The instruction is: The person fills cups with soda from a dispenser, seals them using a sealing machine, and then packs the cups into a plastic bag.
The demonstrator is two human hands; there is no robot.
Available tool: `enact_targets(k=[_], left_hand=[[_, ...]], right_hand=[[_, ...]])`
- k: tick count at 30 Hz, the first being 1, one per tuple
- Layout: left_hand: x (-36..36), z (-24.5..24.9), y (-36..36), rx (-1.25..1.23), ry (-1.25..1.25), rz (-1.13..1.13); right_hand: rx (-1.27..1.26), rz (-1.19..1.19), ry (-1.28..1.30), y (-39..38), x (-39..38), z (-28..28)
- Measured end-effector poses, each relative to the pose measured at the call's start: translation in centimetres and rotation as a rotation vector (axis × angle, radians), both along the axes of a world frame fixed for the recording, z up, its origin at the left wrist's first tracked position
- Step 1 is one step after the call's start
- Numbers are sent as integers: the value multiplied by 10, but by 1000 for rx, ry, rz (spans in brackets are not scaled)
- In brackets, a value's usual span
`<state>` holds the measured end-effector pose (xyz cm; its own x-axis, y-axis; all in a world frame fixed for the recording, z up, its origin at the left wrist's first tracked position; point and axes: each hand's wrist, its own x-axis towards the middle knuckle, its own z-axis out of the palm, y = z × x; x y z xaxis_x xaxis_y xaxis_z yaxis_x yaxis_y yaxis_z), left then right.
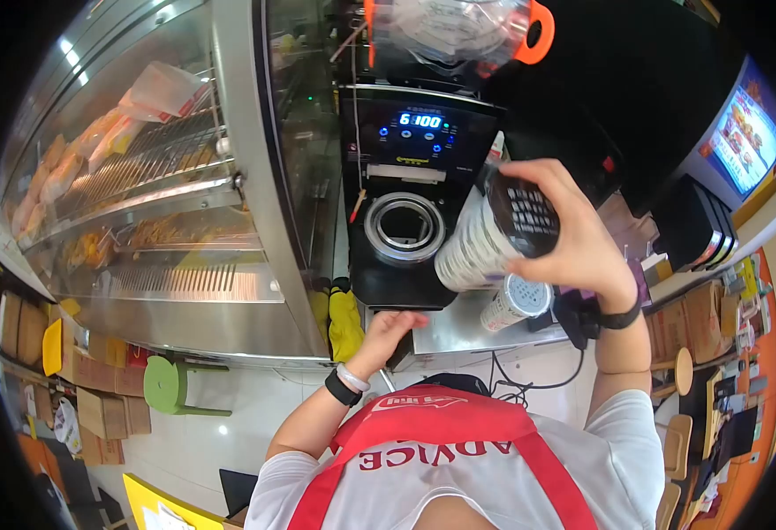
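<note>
My right hand (pixel 573 230) is wrapped round a tilted stack of cups (pixel 474 243), whose near end is dark with white lettering. The stack is beside the round metal ring (pixel 405 227) in the tray of a black cup sealing machine (pixel 397 283). The machine's display reads 6100. Close to the front edge of that tray is my left hand (pixel 392 336), its fingers curled in; whatever they may hold is hidden. Below the stack, a white printed cup (pixel 516 300) with a dotted top stands on the steel counter (pixel 454 332).
A glass warming cabinet (pixel 167 194) with food on racks fills the left. Yellow gloves (pixel 344 322) hang between cabinet and machine. An orange-handled container (pixel 458 31) sits at the back. A lit screen (pixel 745 137) is at right; a green stool (pixel 171 386) stands lower left.
</note>
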<state>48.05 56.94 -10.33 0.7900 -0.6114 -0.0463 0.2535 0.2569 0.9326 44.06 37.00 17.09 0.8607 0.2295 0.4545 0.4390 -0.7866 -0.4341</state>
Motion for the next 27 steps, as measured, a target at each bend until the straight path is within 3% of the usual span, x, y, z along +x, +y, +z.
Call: enact_targets(k=[4, 9, 12, 19, 22, 25, 27], left_hand=[[6, 3, -8, 82, -58, 126], [59, 4, -33, 39, 11, 277], [93, 10, -55, 115, 47, 388], [72, 16, -63, 188, 87, 227], [67, 20, -64, 139, 51, 221], [62, 34, -69, 122, 1, 198], [59, 44, -71, 124, -17, 170]], right_hand=[[-98, 76, 180, -12, -22, -17], [-170, 73, 363, -12, -19, -90], [-193, 69, 312, -12, -7, -140], [-275, -9, 248, -29, 15, -177], [-91, 1, 162, -44, 35, -153], [-362, -319, 144, -52, 69, -146], [-468, -329, 177, -65, 96, -168]])
